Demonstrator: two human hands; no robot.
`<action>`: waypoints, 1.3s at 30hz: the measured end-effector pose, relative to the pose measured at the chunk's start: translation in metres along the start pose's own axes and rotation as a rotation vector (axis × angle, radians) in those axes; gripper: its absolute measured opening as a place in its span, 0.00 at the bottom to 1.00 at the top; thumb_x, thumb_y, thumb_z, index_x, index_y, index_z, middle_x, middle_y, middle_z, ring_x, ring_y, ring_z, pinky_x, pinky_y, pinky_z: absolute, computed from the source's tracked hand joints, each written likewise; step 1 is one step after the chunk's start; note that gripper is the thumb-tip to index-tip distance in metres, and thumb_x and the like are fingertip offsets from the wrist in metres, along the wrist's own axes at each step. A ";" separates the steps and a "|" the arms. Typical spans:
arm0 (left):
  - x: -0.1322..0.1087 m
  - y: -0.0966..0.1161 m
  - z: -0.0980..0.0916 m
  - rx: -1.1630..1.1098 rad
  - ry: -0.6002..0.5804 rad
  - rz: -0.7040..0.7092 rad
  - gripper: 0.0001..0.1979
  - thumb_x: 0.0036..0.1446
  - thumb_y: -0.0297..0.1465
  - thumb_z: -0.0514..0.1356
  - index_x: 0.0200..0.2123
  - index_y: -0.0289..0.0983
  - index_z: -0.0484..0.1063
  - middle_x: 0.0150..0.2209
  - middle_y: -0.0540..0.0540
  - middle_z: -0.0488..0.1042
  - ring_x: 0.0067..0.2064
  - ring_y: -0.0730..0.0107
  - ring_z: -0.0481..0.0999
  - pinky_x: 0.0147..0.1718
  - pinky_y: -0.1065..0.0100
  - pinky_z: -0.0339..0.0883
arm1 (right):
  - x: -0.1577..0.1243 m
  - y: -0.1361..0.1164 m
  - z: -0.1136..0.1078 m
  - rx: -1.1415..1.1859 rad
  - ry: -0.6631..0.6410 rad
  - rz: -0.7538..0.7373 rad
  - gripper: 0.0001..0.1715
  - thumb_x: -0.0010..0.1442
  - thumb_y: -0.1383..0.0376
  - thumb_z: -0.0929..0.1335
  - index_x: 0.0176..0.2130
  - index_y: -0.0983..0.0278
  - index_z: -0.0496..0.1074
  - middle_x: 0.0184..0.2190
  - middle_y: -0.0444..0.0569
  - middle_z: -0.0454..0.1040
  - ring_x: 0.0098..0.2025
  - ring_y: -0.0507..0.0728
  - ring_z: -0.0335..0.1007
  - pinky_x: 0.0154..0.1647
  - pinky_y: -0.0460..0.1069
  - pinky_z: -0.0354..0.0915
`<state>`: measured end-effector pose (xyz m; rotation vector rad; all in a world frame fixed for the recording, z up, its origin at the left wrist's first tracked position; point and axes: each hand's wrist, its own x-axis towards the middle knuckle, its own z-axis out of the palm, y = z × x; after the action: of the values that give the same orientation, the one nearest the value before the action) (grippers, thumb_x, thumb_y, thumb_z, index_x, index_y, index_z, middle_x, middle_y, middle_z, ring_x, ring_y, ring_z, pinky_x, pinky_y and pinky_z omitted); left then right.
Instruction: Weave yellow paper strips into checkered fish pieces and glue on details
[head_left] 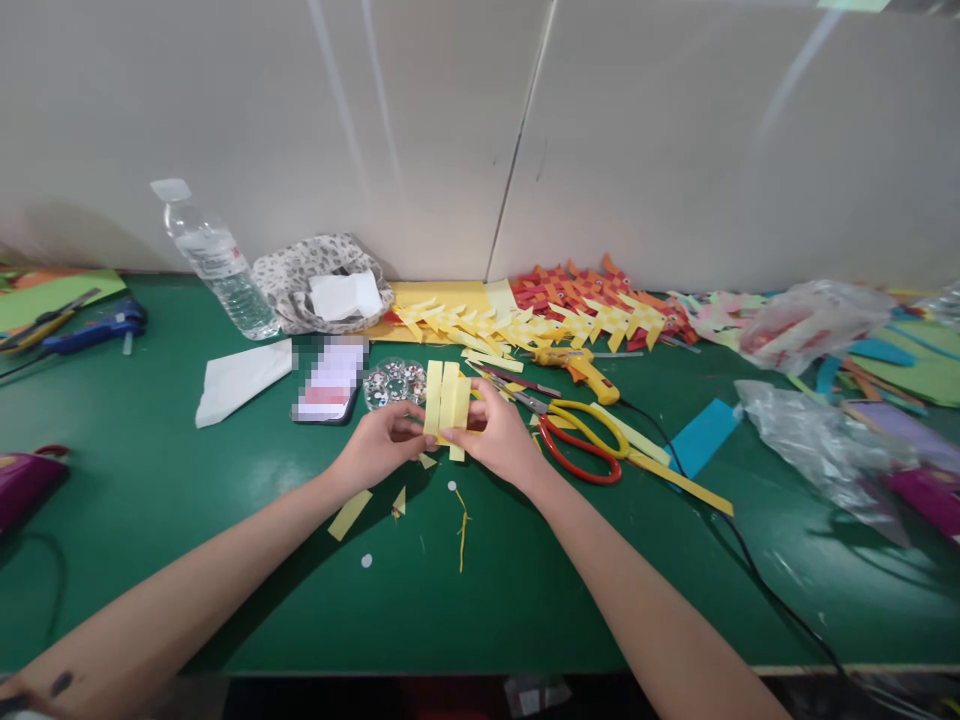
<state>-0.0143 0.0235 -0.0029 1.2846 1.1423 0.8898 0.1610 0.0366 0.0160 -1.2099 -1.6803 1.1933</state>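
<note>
Several pale yellow paper strips (pixel 448 398) stand side by side between my two hands, above the green table. My left hand (pixel 385 440) is closed on their lower left edge with thumb and fingers. On the other side, my right hand (pixel 499 432) pinches the strips, thumb in front and fingers behind. Just right of that hand lie red-handled scissors (pixel 616 468) and yellow-handled scissors (pixel 624 440). A clear case of small beads (pixel 396 383) sits behind my left hand. Below the hands are paper scraps (pixel 350 515) and a thin yellow twisted strand (pixel 463 530).
A yellow glue gun (pixel 581 370) trails a black cord (pixel 742 545) to the right. Folded yellow paper fish shapes (pixel 525 325) line the wall. A phone (pixel 334 380), a water bottle (pixel 217 258) and a blue glue gun (pixel 97 328) are left; plastic bags (pixel 832 450) lie right.
</note>
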 end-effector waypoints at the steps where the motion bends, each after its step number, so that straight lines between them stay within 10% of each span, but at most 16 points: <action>1: 0.000 -0.001 0.000 -0.002 0.002 0.000 0.13 0.45 0.31 0.65 0.34 0.38 0.64 0.27 0.49 0.78 0.29 0.69 0.78 0.25 0.72 0.68 | 0.000 -0.001 0.000 -0.014 -0.002 0.001 0.30 0.44 0.72 0.71 0.46 0.60 0.60 0.34 0.49 0.78 0.34 0.59 0.76 0.32 0.52 0.71; 39: -0.001 0.003 -0.001 -0.082 0.003 0.048 0.18 0.45 0.29 0.66 0.29 0.38 0.56 0.23 0.54 0.73 0.30 0.72 0.77 0.27 0.73 0.65 | 0.003 0.006 -0.001 0.050 -0.007 -0.030 0.34 0.45 0.67 0.73 0.49 0.59 0.58 0.34 0.47 0.77 0.35 0.58 0.76 0.37 0.54 0.71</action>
<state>-0.0155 0.0234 -0.0001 1.2480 1.0704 0.9647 0.1631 0.0402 0.0110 -1.1481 -1.6583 1.2155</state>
